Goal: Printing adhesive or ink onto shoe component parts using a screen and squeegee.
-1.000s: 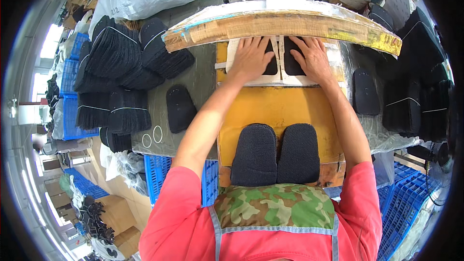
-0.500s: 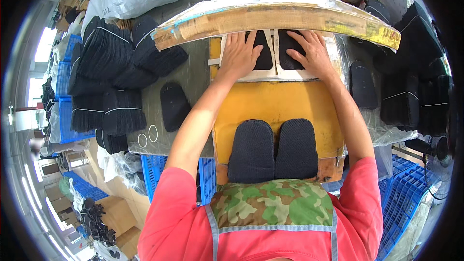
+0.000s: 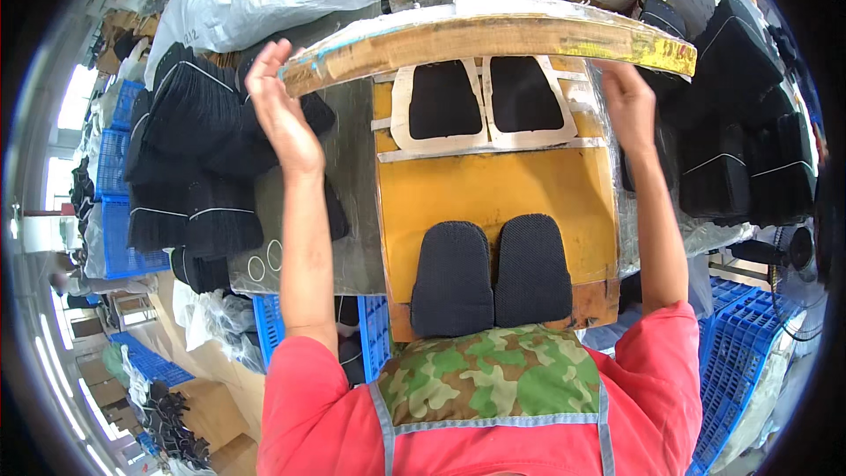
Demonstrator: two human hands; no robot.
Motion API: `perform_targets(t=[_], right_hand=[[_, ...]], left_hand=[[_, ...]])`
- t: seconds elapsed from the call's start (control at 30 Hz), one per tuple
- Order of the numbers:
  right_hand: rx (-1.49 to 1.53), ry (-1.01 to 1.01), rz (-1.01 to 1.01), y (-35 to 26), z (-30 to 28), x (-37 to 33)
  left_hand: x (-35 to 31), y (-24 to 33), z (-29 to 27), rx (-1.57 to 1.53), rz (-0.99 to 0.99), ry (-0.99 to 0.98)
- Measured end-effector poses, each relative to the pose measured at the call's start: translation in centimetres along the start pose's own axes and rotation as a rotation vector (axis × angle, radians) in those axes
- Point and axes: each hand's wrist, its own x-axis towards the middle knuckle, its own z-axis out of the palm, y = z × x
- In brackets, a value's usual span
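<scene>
My left hand (image 3: 284, 115) is raised at the left end of a wooden frame edge (image 3: 493, 38), fingers stretched up and holding nothing that I can see. Beside the right part of that edge is my right hand (image 3: 629, 110), its fingers extended and their tips partly hidden by the wood. Under the frame, two black insole-shaped pads (image 3: 445, 99) lie side by side inside cut-outs of a white template (image 3: 529, 137). The template rests on a yellow board (image 3: 493, 181). Nearer me, two more black textured pads (image 3: 453, 278) lie at the board's front edge.
Banded stacks of black pads (image 3: 198, 106) stand on the left of the table, with more stacks (image 3: 714, 167) on the right. A white plastic sack (image 3: 264, 0) sits at the back left. Blue crates (image 3: 727, 344) are below the table.
Both hands have lifted off the pads in the template and moved outward, the left to the frame's left end, the right towards its right end. Those pads are now uncovered.
</scene>
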Motion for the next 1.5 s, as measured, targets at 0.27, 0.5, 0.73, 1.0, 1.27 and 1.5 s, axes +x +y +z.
perform_targets(t=[0.27,0.5,0.73,1.0,1.27,1.5], right_hand=[[0.047,0.185,0.077,0.1,-9.4,2.8],[0.158,0.027,0.013,-2.6,-5.8,4.2],[-0.579,-0.222,-0.365,-3.0,8.5,9.8],[-0.294,-0.397,-0.422,-5.9,6.2,2.5],[-0.281,-0.447,-0.35,-5.2,3.9,7.0],[-0.45,-0.394,-0.302,-5.6,5.8,3.0]], left_hand=[[-3.8,2.1,-2.4,0.128,0.009,-0.31],[-12.8,-1.3,-2.7,0.135,-0.325,-0.338],[-15.0,-3.2,-2.0,0.298,-0.262,-0.299],[-14.8,-3.3,-2.7,0.231,-0.332,-0.3],[-14.7,-3.4,-2.1,0.241,-0.325,-0.302],[-14.9,-3.9,-2.8,0.327,-0.224,-0.304]])
